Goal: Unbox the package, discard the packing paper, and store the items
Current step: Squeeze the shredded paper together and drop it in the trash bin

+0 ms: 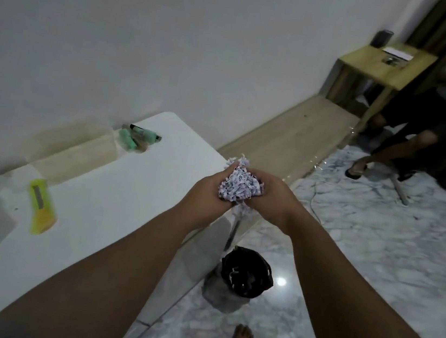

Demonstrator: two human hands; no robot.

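Beyond the end of the white desk (114, 211), the marble floor (374, 259) gives the widest open room. It runs free to the right as far as a seated person (418, 138), well apart from the work, and a thin cable (316, 192) trails across it near the desk's far corner. The desk's rounded end sits just left of and below the raised arms, so any downward move has to keep to the floor side of that edge.

A bin (241, 279) with a black liner stands on the floor just beside the desk end, its mouth open upward. Pale scraps seem to lie inside it. It is nearer the person's body than the hands are.

The shredded packing paper (238, 186) is a loose wad held in the air between both hands. The left hand (207, 195) and the right hand (272, 198) each curl round it from their own side, and a few strands hang out underneath.

The step in hand looks like discarding the paper. The next move calls for drawing the wad back and down until it is over the liner's mouth, then releasing both hands together. Stray strands could land on the floor.

On the desk lie a wooden box (76, 155), a yellow utility knife (41, 206) and, by the wall, some green tubes (135, 137), probably items yet to be stored.
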